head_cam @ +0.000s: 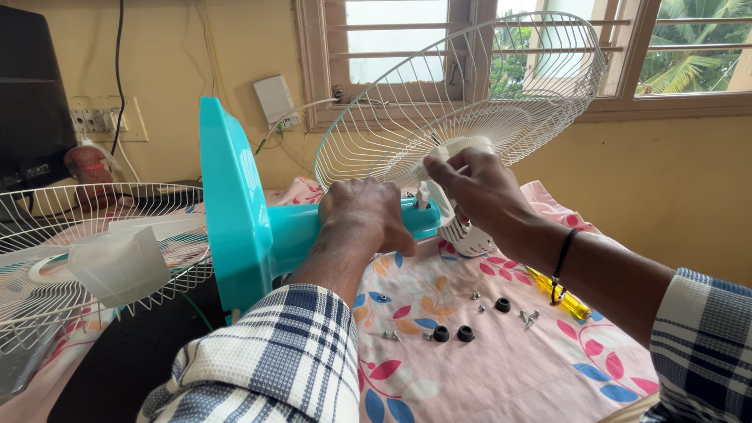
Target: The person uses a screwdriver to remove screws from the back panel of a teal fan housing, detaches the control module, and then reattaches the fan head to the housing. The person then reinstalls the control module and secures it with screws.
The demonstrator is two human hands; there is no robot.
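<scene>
A table fan lies on its side on a pink floral cloth (pixel 501 384). Its turquoise base (pixel 231 204) stands on edge at the left, and a turquoise neck (pixel 301 227) runs right to the white motor housing (pixel 462 227). The white rear wire guard (pixel 470 94) rises behind the housing. My left hand (pixel 364 215) is wrapped over the neck. My right hand (pixel 478 184) grips the top of the white motor housing with its fingers closed on it.
Loose screws (pixel 529 317) and three black rubber feet (pixel 453 334) lie on the cloth, with a yellow-handled screwdriver (pixel 560 294) at the right. The other wire guard (pixel 94 258) and a translucent fan blade (pixel 117 262) sit at the left. A window (pixel 689 47) is behind.
</scene>
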